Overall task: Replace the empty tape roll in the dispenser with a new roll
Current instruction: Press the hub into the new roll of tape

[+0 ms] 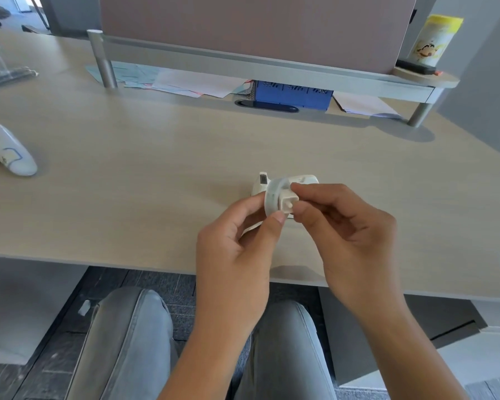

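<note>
Above the desk's front edge, my left hand (243, 238) pinches a translucent tape roll (272, 194) by its rim. My right hand (338, 223) grips a small white spindle core (287, 204) that sits in the roll's centre hole. Just behind both hands, the white tape dispenser (274, 180) rests on the desk (156, 174), its cutter end (262, 179) pointing up at the left. The hands and the roll hide most of the dispenser's body.
A white controller-like device (10, 151) lies at the desk's left edge. Papers (185, 82) and a blue box (292, 95) sit under the raised shelf (243, 62) at the back. A yellow-capped canister (433, 39) stands on the shelf's right end. My knees are below the desk.
</note>
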Demonstrator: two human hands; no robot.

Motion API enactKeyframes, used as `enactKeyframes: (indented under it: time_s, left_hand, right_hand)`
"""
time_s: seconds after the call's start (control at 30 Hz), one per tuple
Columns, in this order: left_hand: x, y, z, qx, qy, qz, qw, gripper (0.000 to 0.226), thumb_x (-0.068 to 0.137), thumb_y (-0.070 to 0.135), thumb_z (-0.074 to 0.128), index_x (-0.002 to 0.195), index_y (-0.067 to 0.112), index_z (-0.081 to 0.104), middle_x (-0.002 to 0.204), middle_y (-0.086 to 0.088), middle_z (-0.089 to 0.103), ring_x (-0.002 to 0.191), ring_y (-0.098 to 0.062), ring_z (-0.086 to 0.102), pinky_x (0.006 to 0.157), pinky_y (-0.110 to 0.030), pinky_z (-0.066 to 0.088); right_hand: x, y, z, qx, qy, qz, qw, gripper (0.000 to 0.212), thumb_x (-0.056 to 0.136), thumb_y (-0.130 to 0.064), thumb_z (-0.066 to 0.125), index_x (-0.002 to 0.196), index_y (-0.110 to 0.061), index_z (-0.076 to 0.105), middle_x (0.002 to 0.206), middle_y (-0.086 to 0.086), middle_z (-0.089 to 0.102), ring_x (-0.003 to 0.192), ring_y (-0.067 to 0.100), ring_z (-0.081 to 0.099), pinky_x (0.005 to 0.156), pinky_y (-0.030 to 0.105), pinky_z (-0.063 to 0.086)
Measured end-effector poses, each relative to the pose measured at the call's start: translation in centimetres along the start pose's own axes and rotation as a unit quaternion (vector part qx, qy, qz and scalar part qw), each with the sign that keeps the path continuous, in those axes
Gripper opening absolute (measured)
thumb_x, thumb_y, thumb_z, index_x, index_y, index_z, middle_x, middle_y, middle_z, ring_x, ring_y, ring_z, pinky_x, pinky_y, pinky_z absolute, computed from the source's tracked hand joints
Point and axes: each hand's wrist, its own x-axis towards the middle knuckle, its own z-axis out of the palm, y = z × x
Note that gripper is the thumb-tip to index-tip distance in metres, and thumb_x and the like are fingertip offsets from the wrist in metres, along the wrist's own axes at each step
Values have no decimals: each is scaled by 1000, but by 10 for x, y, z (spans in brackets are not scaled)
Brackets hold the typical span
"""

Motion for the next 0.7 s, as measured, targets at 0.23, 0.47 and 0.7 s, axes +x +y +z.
enactKeyframes:
  time_s: [0.23, 0.47, 0.7]
  left_hand:
    - [-3, -2, -2, 25, 4, 5, 1000, 23, 94, 8, 72, 111, 21, 81, 97, 4, 83, 90, -6, 77, 82, -23, 60]
    - [-5, -2, 0, 4, -3, 0, 1000, 24, 95, 5, 69, 110, 20, 81, 96, 6, 84, 87, -5, 76, 81, -20, 57]
    - [-6, -1, -1, 23, -4, -3, 1000, 26, 97, 9, 67, 109, 28, 81, 95, 8, 84, 90, -9, 78, 86, -30, 62]
  right_hand:
    - [0, -1, 1, -18, -16, -8, 1000, 28, 94, 4, 69, 103, -21, 79, 100, 5, 76, 81, 16, 76, 78, 22, 58]
    - [0, -2, -1, 70, 6, 76, 995, 13, 94, 1, 70, 100, -4, 81, 94, 13, 82, 78, 21, 81, 76, 32, 65]
    - [2, -1, -5, 35, -30, 52, 998, 20, 96, 2, 67, 101, -11, 82, 98, 9, 78, 77, 16, 77, 76, 27, 61]
